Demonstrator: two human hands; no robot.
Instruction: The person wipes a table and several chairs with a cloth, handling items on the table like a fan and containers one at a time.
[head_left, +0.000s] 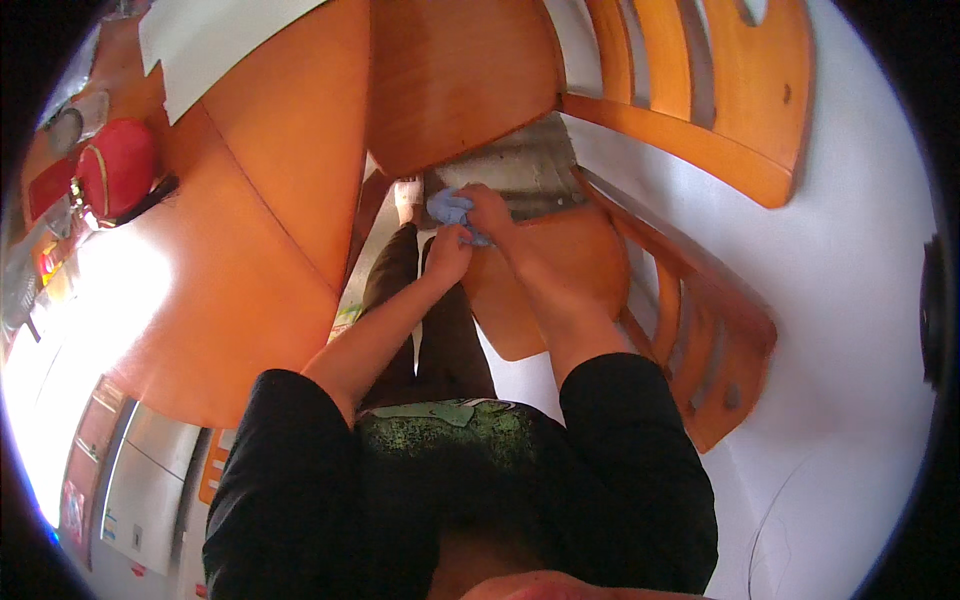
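Observation:
A crumpled light-blue cloth (448, 206) is bunched between my two hands, over the far-left edge of a wooden chair seat (551, 262). My left hand (448, 255) grips its near end, close to my knees. My right hand (487, 210) is closed on its upper right part, with the forearm reaching across the seat. The fingers are partly hidden by the cloth and by the hands themselves.
An orange-brown wooden table (262, 285) fills the left, with a red pouch (120, 171) and plastic items on it. A second wooden chair (465, 67) stands ahead. Slatted chair backs (712, 352) stand near the white wall (840, 300) at right. My legs are below my hands.

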